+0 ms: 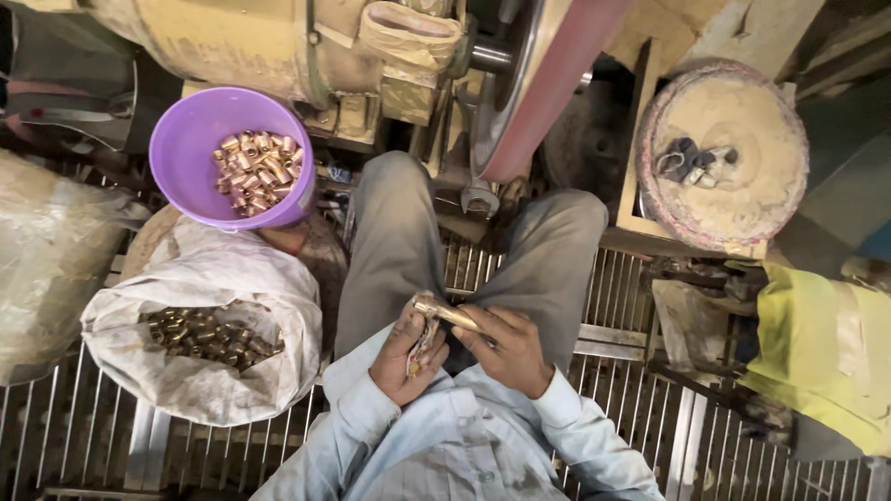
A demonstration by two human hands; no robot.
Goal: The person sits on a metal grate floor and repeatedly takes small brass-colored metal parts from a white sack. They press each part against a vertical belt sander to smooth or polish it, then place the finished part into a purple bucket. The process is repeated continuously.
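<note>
Both my hands meet over my lap. My left hand (406,351) holds a crumpled rag and the end of a brass rod (444,312). My right hand (509,350) grips the same rod from the other side. The rod carries a small brass piece at its left tip. To my left, a purple bowl (190,153) holds several shiny brass fittings (258,171). Below it, an open white sack (206,357) contains several darker, duller brass fittings (209,336).
I sit in grey trousers on a metal grating (631,278). A dusty machine with a red belt wheel (548,83) stands in front. A round dusty drum lid (733,153) with small dark parts is at the right, a yellow cloth (826,353) beneath it.
</note>
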